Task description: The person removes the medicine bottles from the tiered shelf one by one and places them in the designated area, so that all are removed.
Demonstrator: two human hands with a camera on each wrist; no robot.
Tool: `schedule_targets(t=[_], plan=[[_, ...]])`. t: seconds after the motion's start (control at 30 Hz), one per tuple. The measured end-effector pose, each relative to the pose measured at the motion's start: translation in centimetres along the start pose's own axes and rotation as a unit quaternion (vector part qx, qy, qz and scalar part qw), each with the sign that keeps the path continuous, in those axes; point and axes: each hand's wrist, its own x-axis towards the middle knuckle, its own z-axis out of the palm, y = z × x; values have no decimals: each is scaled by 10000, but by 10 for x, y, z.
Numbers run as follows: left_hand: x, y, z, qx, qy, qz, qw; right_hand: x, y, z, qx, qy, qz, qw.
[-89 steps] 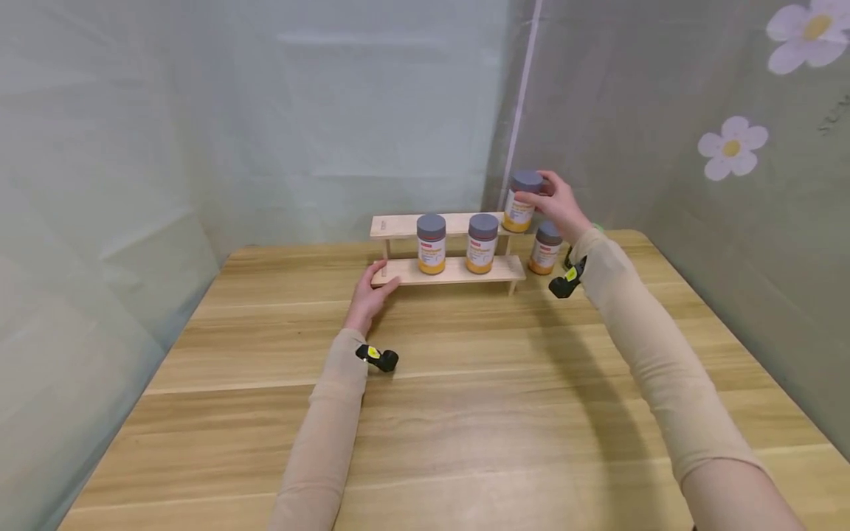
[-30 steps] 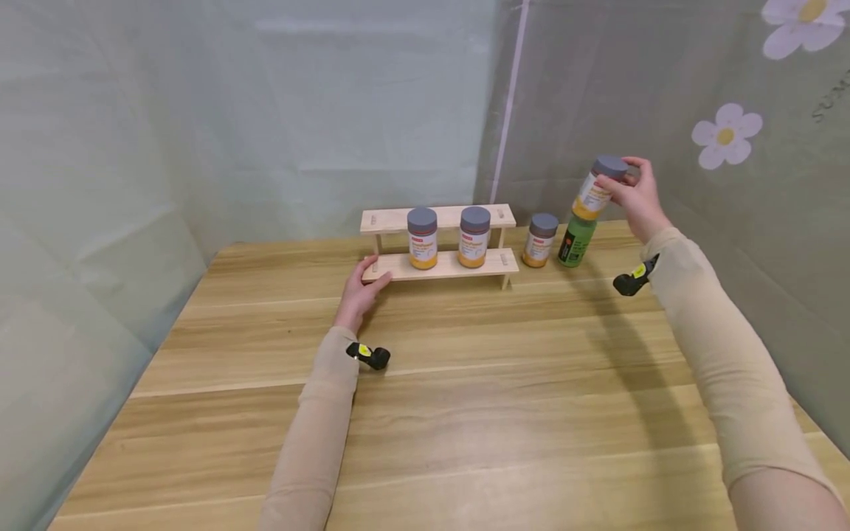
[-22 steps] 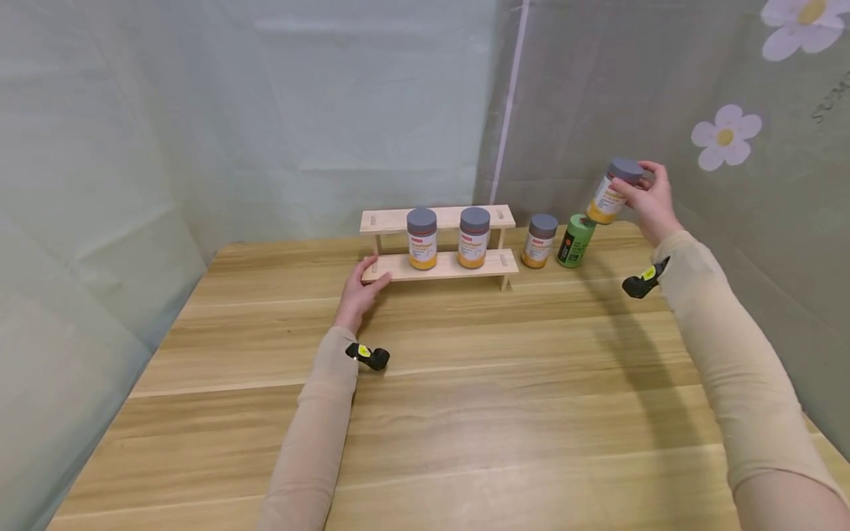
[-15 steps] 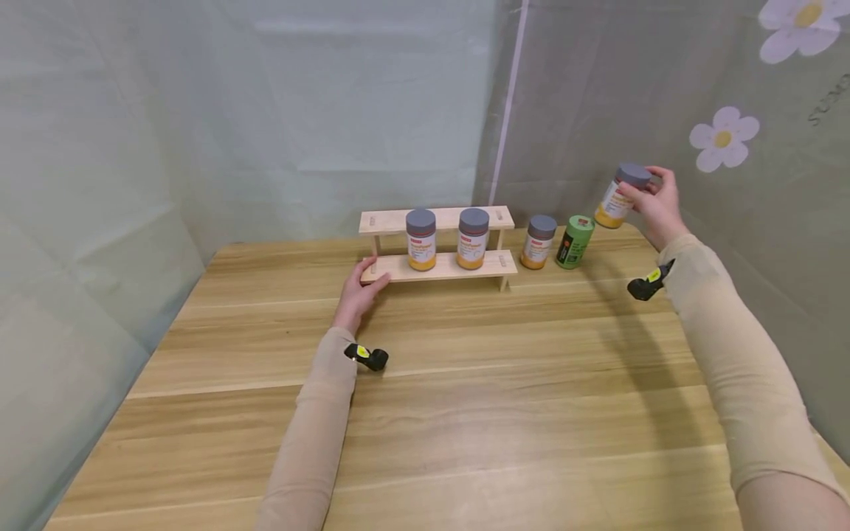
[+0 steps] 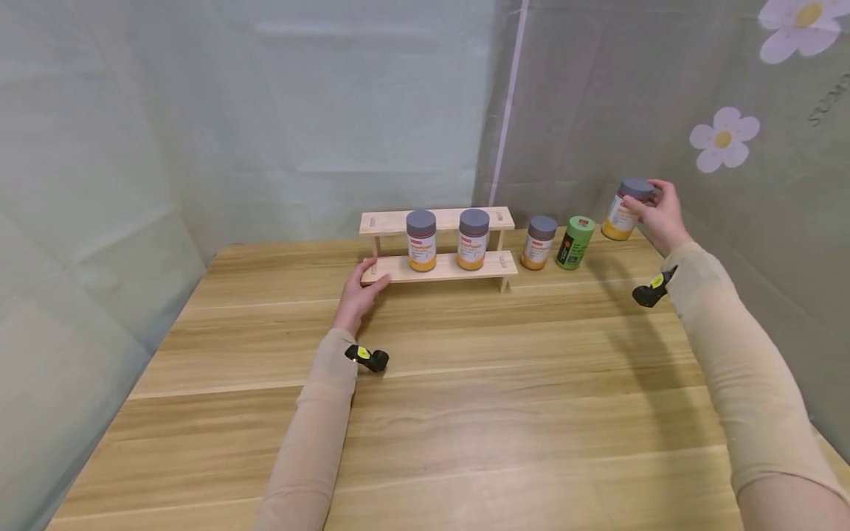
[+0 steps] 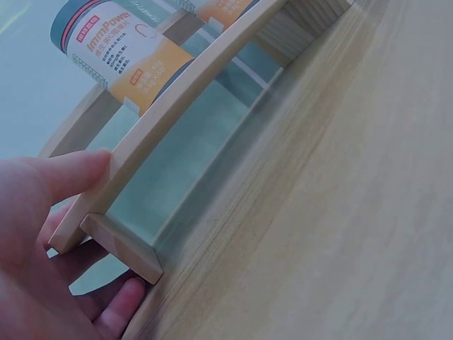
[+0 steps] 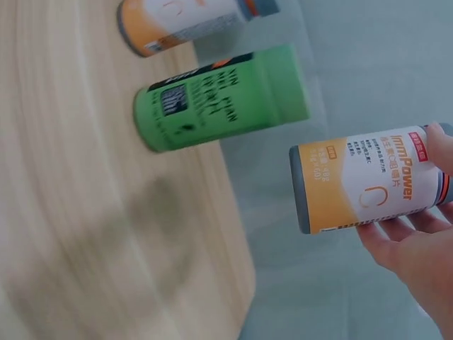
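Observation:
At the table's back right my right hand holds a pill bottle with a grey lid and a white-and-orange label. Thumb and fingers wrap its upper part in the right wrist view, and its base appears raised off the wood. Left of it stands a green canister, then another pill bottle of the same kind. My left hand grips the left end of a two-step wooden rack, thumb at the front edge, other fingers beneath. Two more such bottles stand upright on its lower step.
The rack's upper step bears nothing. A pale cloth hangs close behind the table, and a flowered cloth lines the right side.
My right hand has carried its pill bottle from the upper step's right end rightward past the green canister, then lowered it. My left hand keeps its grip on the rack.

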Motion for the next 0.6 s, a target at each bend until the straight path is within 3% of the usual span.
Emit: schedule_targets(t=[0.6], plan=[[3,-3,1,110,-57,151,9998,-1,49,-4,-308,-240,664,9970]])
